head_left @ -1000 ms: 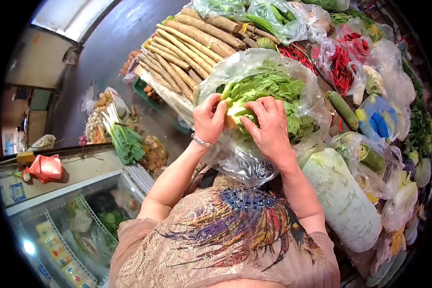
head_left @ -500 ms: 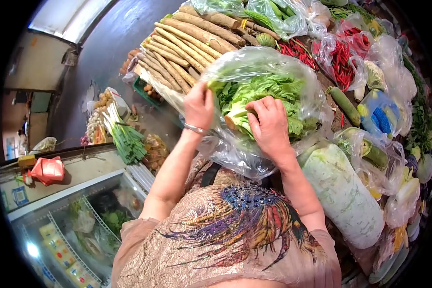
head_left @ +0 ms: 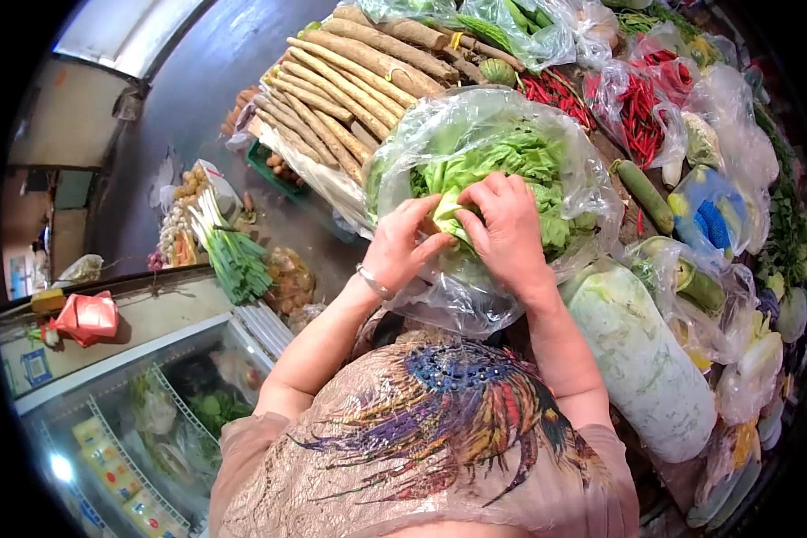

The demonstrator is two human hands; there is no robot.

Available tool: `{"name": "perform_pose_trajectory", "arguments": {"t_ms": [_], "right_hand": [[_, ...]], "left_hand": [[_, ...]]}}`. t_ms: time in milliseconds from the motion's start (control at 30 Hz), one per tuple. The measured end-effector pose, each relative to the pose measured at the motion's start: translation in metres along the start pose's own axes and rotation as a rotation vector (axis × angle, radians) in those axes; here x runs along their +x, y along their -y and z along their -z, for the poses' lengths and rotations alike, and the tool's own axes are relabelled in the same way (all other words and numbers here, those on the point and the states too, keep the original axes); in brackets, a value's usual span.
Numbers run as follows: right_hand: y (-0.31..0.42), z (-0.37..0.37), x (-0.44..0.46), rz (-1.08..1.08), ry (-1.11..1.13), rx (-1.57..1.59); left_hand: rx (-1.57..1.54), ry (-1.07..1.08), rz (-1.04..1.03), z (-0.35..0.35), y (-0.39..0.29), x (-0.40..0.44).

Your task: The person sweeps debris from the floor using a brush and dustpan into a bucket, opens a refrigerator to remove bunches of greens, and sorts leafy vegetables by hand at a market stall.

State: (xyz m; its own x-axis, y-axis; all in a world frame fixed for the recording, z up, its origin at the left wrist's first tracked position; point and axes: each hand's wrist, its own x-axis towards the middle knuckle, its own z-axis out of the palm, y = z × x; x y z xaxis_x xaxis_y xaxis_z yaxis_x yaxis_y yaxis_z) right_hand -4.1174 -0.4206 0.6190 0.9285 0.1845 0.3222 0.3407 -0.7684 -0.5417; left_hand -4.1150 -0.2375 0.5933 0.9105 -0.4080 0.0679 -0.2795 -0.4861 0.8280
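Observation:
Leafy green lettuce (head_left: 547, 166) lies inside a clear plastic bag (head_left: 601, 202) whose mouth is spread wide around it. My left hand (head_left: 406, 247), with a bracelet (head_left: 374, 282) at the wrist, is at the near left of the lettuce, thumb and fingers curled on its pale base. Beside it, my right hand (head_left: 507, 229) grips the same part from the right with bent fingers. Both hands are close together over the bag's opening. Leaves and fingers partly hide the lettuce's cut end.
Long brown roots (head_left: 341, 85) are stacked beyond the bag on the left. To the right lie a large winter melon (head_left: 641, 359), a green cucumber-like vegetable (head_left: 644, 197) and bagged red chillies (head_left: 638, 117). Spring onions (head_left: 233, 251) and a glass-topped cooler (head_left: 179, 421) are at left.
My left hand has come away from the bag's left rim and moved right and down onto the lettuce. The cut end, visible before, is now covered. My right hand has barely shifted.

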Motion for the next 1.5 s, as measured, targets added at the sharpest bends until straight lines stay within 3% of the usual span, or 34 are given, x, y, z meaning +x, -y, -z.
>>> {"name": "perform_pose_trajectory", "arguments": {"t_ms": [133, 267, 400, 533, 667, 800, 1000, 1500], "right_hand": [[0.013, 0.004, 0.001, 0.058, 0.009, -0.086], [0.035, 0.013, -0.012, 0.173, 0.044, -0.024], [0.022, 0.037, -0.021, 0.003, -0.098, 0.037], [-0.004, 0.054, -0.025, -0.195, -0.248, 0.161], [0.001, 0.039, -0.027, -0.199, -0.183, 0.303], [0.013, 0.02, -0.023, -0.071, -0.079, 0.011], [0.003, 0.02, -0.024, 0.01, 0.027, -0.034], [0.014, 0.018, -0.026, -0.053, 0.053, -0.017]], "left_hand": [[-0.14, -0.063, 0.084, -0.011, 0.01, -0.002], [0.023, -0.175, -0.066, -0.008, 0.023, 0.007], [-0.162, -0.057, 0.21, 0.0, 0.019, 0.014], [-0.142, -0.078, 0.113, -0.003, 0.013, 0.01], [-0.212, -0.077, 0.069, -0.009, 0.011, 0.007], [-0.121, -0.153, 0.032, -0.005, -0.011, 0.009], [-0.064, -0.209, -0.048, -0.008, -0.022, 0.005], [0.03, -0.16, -0.106, -0.027, -0.004, 0.005]]}}
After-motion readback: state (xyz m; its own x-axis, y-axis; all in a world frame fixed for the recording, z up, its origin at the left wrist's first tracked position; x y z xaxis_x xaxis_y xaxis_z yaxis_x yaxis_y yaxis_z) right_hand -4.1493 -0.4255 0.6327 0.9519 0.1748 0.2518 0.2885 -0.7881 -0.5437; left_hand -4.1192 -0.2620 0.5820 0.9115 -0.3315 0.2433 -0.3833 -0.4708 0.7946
